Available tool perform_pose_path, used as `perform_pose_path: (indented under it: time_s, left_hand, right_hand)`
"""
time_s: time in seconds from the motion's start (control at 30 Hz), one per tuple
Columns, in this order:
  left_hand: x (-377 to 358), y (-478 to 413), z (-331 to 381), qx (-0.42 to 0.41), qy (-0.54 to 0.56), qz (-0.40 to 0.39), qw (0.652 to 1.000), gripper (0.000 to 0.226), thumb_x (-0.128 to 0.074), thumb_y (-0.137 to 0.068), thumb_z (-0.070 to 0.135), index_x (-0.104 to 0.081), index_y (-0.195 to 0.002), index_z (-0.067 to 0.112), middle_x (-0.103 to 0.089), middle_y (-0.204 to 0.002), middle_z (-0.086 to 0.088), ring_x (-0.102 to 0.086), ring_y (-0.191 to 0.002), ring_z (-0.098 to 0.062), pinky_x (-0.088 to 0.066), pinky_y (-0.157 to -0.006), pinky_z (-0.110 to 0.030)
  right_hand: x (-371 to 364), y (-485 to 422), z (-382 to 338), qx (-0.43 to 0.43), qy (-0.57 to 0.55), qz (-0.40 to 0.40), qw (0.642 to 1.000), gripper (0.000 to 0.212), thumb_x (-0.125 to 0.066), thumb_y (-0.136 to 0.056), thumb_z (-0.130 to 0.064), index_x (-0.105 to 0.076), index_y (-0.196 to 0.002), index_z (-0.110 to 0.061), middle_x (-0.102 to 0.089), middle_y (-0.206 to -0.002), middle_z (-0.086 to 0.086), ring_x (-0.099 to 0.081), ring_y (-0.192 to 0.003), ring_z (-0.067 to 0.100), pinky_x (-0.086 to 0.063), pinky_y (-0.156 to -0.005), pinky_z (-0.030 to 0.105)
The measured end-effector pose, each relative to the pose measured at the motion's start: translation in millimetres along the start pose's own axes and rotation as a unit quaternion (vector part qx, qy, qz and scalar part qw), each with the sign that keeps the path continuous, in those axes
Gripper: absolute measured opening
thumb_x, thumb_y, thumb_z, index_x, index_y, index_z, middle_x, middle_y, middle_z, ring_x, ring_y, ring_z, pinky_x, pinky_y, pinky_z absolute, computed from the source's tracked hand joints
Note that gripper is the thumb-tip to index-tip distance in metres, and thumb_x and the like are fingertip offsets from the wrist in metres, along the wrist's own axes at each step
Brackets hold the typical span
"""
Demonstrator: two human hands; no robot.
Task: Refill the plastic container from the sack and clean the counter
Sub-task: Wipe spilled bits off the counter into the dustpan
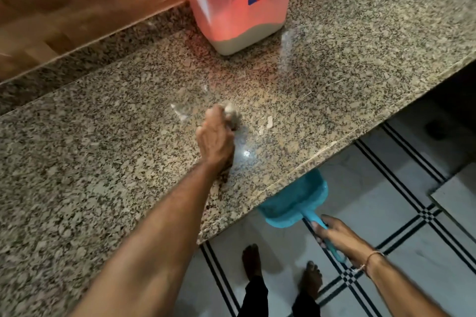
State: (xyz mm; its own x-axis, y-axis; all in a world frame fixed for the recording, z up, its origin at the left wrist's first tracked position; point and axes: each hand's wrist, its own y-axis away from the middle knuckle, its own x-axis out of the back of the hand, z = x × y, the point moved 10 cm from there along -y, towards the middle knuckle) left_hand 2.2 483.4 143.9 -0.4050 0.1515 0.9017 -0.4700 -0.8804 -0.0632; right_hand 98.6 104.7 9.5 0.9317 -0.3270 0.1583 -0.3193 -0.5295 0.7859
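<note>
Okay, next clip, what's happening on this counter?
A person is cleaning the counter. The left hand presses a rag on the granite, while the right hand holds a blue dustpan just under the counter's edge. The container stands at the back, only shallowly filled with white powder.

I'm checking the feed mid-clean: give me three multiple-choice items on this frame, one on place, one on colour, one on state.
1. Where is the dustpan?
A. on the counter
B. below the counter edge
C. on the floor
2. What colour is the container lid?
A. red
B. blue
C. green
3. What is the left hand doing?
A. hanging free
B. pressing a cloth on the counter
C. lifting the container

B: the right hand holds it under the edge.
A: the rim is red.
B: fingers are closed on the cloth.
</note>
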Motion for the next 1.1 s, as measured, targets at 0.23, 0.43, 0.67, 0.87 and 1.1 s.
perform_pose_path:
  time_s: [0.23,0.43,0.67,0.87,1.1]
  left_hand:
    - [72.8,-22.3,-186.7,0.361,-0.052,0.100,0.926,0.054,-0.057,-0.096,0.014,-0.037,-0.146,0.011,-0.049,-0.142,-0.019,-0.058,-0.118,-0.042,-0.043,-0.100,-0.050]
    - [11.1,-32.9,-37.5,0.140,-0.059,0.038,0.988,0.032,-0.054,-0.101,0.037,-0.047,-0.128,0.021,-0.053,-0.113,-0.005,-0.052,-0.085,-0.019,-0.043,-0.069,-0.033]
    - [4.2,-4.2,16.9,0.005,0.055,0.045,0.997,0.036,-0.020,-0.103,0.048,-0.041,-0.122,0.025,-0.059,-0.100,-0.003,-0.055,-0.072,-0.018,-0.045,-0.055,-0.031]
    - [34.3,-85.9,-127.8,0.294,-0.022,0.041,0.955,0.056,-0.051,-0.096,0.019,-0.036,-0.149,0.006,-0.046,-0.146,-0.024,-0.053,-0.127,-0.043,-0.045,-0.104,-0.052]
    - [-36.4,-62.3,104.0,-0.111,0.036,-0.040,0.992,0.035,-0.037,-0.100,0.048,-0.055,-0.117,0.023,-0.063,-0.101,0.005,-0.064,-0.084,-0.019,-0.057,-0.073,-0.041]
  right_hand:
    - [12.8,-0.3,-2.6,0.002,0.023,0.014,1.000,0.026,-0.055,-0.104,-0.026,-0.061,-0.111,-0.002,-0.059,-0.079,0.003,-0.055,-0.064,0.007,-0.046,-0.061,0.019]
    - [7.9,10.1,-5.6,0.006,0.029,-0.001,1.000,0.018,-0.053,-0.105,-0.023,-0.060,-0.106,-0.006,-0.056,-0.081,0.005,-0.051,-0.066,0.009,-0.045,-0.055,0.011]
    - [28.5,22.9,13.8,0.014,0.002,0.018,1.000,0.017,-0.056,-0.104,-0.024,-0.063,-0.111,-0.010,-0.058,-0.082,0.005,-0.054,-0.069,0.011,-0.049,-0.068,0.024]
    - [32.0,16.4,37.9,0.012,-0.021,0.021,1.000,0.021,-0.059,-0.102,-0.033,-0.062,-0.099,-0.013,-0.058,-0.073,-0.002,-0.053,-0.066,0.011,-0.044,-0.067,0.029]
    - [42.2,13.6,48.1,0.008,-0.055,0.038,0.998,0.025,-0.061,-0.100,-0.032,-0.063,-0.102,-0.007,-0.057,-0.073,0.001,-0.053,-0.063,0.009,-0.042,-0.061,0.023]
